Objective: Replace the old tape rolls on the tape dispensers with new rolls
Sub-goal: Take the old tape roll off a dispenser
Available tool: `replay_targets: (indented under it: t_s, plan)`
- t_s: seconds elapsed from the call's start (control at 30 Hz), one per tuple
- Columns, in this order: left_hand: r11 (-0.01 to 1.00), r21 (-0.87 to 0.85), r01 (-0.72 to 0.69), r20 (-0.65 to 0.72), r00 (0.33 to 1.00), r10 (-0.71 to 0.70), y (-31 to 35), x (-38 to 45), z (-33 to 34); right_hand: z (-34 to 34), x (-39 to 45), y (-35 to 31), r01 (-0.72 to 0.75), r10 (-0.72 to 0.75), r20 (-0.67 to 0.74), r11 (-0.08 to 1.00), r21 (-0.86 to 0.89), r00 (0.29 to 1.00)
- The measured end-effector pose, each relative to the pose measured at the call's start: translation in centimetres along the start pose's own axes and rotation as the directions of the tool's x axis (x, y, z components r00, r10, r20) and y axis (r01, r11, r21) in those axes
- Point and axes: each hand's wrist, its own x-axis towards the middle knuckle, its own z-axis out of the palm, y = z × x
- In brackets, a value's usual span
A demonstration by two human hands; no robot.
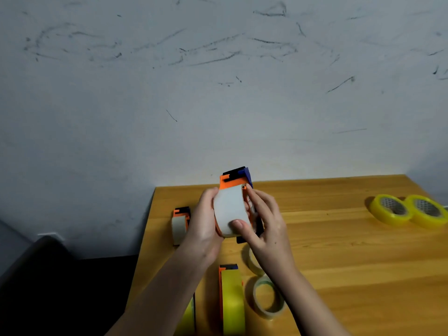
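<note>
Scuffed white wall [218, 93] behind wooden table [351, 263]

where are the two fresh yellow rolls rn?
Head view, far right of the wooden table: the two yellow rolls lie side by side near its back edge, well right of both hands, untouched.

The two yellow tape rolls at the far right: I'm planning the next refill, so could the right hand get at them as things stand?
Probably not yet: the right hand grips the pale roll on the held dispenser. Once freed, bare table lies between it and the yellow tape rolls.
</note>
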Motion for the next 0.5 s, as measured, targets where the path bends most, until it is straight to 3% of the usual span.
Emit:
replay_targets:
  t_s: [0.17,0.33,0.43,0.5]
  plan:
    - [0.999,0.021,0.048,-0.008,0.999,-0.048,0.6,-0.2,0.0,-0.3,0.1,0.5,-0.001,0.001,0.009,0.999,-0.038,1.0]
    - [0.994,0.099,-0.041,-0.027,0.999,0.044,0.7,0.4,0.1,0.2,0.3,0.2,-0.053,0.053,0.03,0.999,-0.008,0.998]
    - [0.98,0.173,-0.1,-0.074,0.991,0.114,0.6,0.9,-0.3,-0.2,1.1,-0.4,-0.246,0.216,0.154,0.946,0.211,0.964]
    - [0.964,0.225,-0.14,-0.067,0.985,0.159,0.3,1.2,-0.5,-0.6,1.7,-0.8,-0.303,0.237,0.285,0.928,0.217,0.929]
